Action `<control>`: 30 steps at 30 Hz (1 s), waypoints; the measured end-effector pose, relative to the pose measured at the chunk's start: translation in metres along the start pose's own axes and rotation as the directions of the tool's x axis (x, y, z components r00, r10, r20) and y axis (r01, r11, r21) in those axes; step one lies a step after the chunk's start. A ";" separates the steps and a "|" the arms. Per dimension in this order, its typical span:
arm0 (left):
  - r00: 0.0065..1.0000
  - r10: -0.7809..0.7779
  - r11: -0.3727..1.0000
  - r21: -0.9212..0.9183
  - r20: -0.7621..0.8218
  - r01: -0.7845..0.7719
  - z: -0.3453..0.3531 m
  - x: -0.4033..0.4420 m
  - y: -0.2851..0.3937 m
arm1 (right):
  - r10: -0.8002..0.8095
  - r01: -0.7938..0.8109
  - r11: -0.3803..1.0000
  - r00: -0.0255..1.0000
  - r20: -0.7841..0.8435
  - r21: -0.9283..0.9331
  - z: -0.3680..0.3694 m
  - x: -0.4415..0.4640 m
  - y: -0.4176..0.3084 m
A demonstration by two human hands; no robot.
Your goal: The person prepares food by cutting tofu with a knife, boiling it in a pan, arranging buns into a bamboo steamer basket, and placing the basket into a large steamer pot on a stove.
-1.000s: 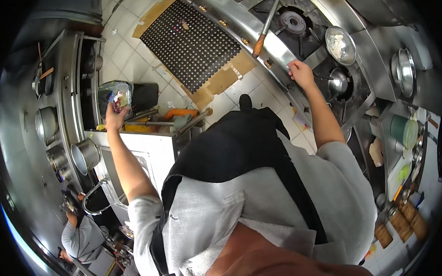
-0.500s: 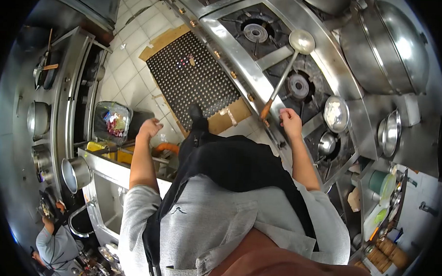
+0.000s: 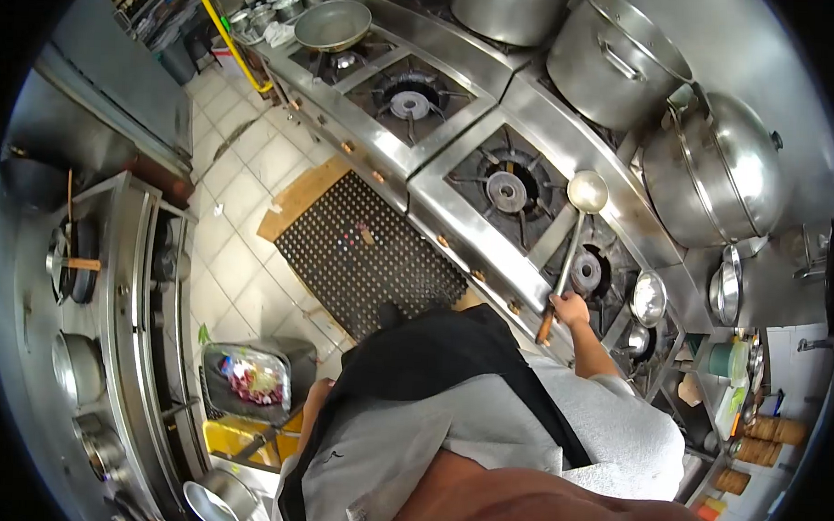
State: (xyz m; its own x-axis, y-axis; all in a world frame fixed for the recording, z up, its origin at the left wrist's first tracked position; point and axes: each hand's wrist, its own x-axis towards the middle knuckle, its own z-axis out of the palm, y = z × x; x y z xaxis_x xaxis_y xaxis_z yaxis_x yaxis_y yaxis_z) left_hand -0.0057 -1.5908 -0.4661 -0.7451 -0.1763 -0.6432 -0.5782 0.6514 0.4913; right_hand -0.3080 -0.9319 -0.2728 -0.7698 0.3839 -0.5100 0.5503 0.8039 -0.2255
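Note:
On the stove's right part lies a long-handled ladle (image 3: 579, 231), its round bowl at the back and its wooden grip pointing toward me. My right hand (image 3: 573, 309) is closed on the handle near the wooden end. Close to that hand are a gas burner (image 3: 586, 266) and a shiny metal bowl (image 3: 649, 299). My left hand (image 3: 318, 397) hangs low by my side, partly covered by the black apron; its fingers do not show clearly. A lined bin (image 3: 289, 385) with food scraps stands nearest to it.
Large steel pots (image 3: 617, 61) line the back of the stove (image 3: 457, 161). A wide pan (image 3: 332, 25) sits at the far burner. On the tiled floor lies a black perforated mat (image 3: 371, 259). At left is a steel counter (image 3: 122, 278) with pans.
My right hand has moved onto the ladle's handle and closed on it. My left hand has dropped back beside the apron. The view has shifted, showing more of the stove's far end.

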 end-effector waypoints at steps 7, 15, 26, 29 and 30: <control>0.981 0.168 0.835 0.515 0.099 -0.195 -0.169 0.098 0.065 | 0.258 -0.279 0.958 0.941 0.220 0.072 0.006 0.025 -0.025; 0.980 0.191 0.965 0.194 -0.053 -0.177 -0.298 0.225 0.187 | 0.380 -0.382 0.911 0.924 0.041 0.158 0.015 0.018 -0.059; 0.982 0.107 0.776 -0.604 -0.157 -0.182 -0.469 0.450 0.378 | 0.521 -0.294 0.204 0.840 0.151 0.934 0.068 -0.029 -0.128; 0.980 0.120 0.769 -0.609 -0.160 -0.193 -0.505 0.472 0.447 | 0.627 -0.236 0.195 0.776 0.064 0.952 0.069 -0.058 -0.184; 0.982 0.128 0.796 -0.577 -0.140 -0.186 -0.513 0.487 0.465 | 0.659 -0.219 0.181 0.751 0.047 0.959 0.078 -0.064 -0.191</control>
State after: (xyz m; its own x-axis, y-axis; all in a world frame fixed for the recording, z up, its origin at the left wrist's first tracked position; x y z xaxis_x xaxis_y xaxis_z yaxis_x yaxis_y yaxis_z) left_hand -0.8079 -1.7523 -0.2498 -0.8519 -0.1932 -0.4868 -0.5135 0.1256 0.8488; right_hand -0.3385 -1.1453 -0.2614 -0.2001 0.7967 -0.5703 0.5782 -0.3739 -0.7252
